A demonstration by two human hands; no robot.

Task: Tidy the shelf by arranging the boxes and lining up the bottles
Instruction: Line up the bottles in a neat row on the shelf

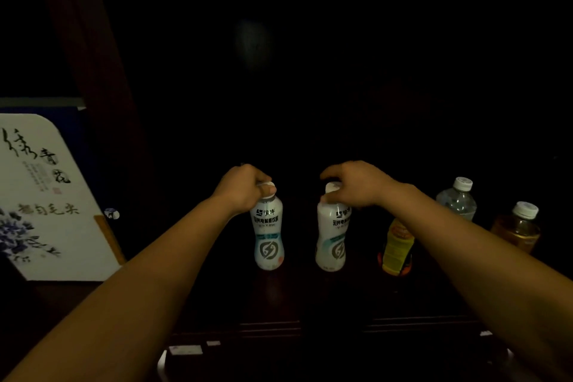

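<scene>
Looks like we're in the bottle-lining part of the job. The left hand [245,187] is curled over the cap of one white drink bottle [268,232], fingers closed around the top, and the right hand [353,184] is doing the same to a second white drink bottle [332,234] just to its right, fingertips wrapped on the cap. Both bottles stand upright on the dark shelf [310,298], near the front edge, with a gap between them.

Further right there's a yellow-labelled bottle [397,246], partly hidden behind the right forearm, then a clear water bottle [457,200] sitting farther back, and an amber bottle [517,228] at the far right. So the row isn't really a row: the clear one is set back from the others and the spacing looks uneven.

Over on the left is a big white box with ink lettering and blue flowers [46,195], leaning at an angle in the next compartment. That one probably wants straightening too, but it's not the step in hand.

My guess for the next move: slide the two white ones so they sit side by side and in line with the yellow one. Holding by the caps means they can tip easily, so keep them low and move slowly. It's super dark in there, so I can't tell if anything is behind them.
</scene>
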